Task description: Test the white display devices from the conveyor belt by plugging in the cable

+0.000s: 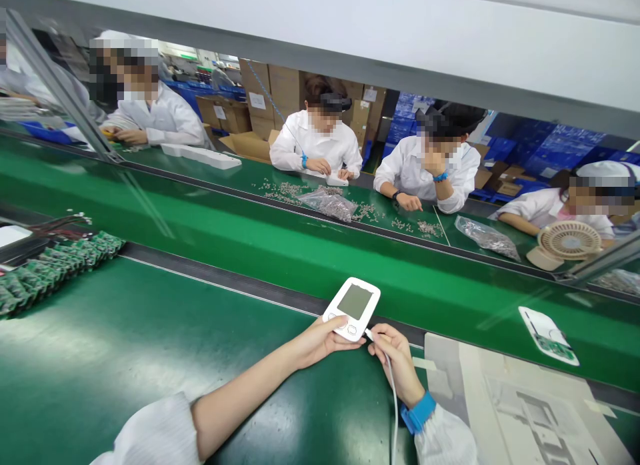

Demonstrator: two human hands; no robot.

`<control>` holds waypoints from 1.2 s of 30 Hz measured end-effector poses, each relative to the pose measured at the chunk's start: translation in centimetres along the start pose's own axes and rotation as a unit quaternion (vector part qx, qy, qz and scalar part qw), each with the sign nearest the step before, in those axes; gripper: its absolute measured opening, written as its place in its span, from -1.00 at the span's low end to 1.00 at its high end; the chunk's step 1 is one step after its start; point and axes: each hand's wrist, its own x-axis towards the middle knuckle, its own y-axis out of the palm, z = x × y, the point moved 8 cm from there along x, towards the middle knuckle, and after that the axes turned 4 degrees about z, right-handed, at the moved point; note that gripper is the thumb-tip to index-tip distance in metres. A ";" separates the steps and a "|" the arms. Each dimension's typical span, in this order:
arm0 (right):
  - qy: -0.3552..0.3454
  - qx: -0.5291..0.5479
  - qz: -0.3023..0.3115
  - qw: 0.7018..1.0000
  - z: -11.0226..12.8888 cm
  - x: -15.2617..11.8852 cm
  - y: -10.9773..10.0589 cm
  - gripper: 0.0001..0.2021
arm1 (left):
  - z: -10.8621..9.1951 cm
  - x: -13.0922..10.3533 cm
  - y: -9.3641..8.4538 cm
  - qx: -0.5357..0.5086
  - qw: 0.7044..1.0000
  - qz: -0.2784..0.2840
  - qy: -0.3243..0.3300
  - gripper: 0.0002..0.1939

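Observation:
My left hand (327,338) is closed around the lower end of a white handheld device (353,303) with a grey screen and buttons, its thumb lying over the front. The device is held up above the bench near the conveyor's edge. In my right hand (393,355), fingertips pinch the plug of a white cable (393,398). The plug's tip is at the lower right side of the device; whether it sits inside a socket I cannot tell. From there the cable hangs down past my right wrist, which wears a blue band (419,411).
Green circuit boards (55,268) lie in a row at the left. An opened white housing with a board (549,336) rests on the green conveyor (280,241). Taped sheets (520,405) cover the bench at right. Across stand co-workers, bags of small parts (330,203) and a fan (569,241).

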 end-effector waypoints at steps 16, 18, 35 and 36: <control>0.013 -0.038 0.012 0.999 0.1 -0.1 0.3 -0.82 | -0.1 0.0 0.1 0.005 1.000 -0.005 0.002 -0.57; 0.011 -0.044 0.012 0.999 0.1 -0.1 0.2 -0.81 | -0.1 0.0 0.1 0.014 1.000 -0.008 0.010 -0.56; -0.006 -0.084 0.013 0.996 -0.8 0.1 -0.1 -0.72 | -0.1 -0.3 0.3 0.073 0.996 0.002 0.055 -0.58; -0.005 -0.083 0.015 0.996 -0.7 0.1 -0.1 -0.73 | -0.1 -0.3 0.3 0.074 0.996 0.004 0.057 -0.58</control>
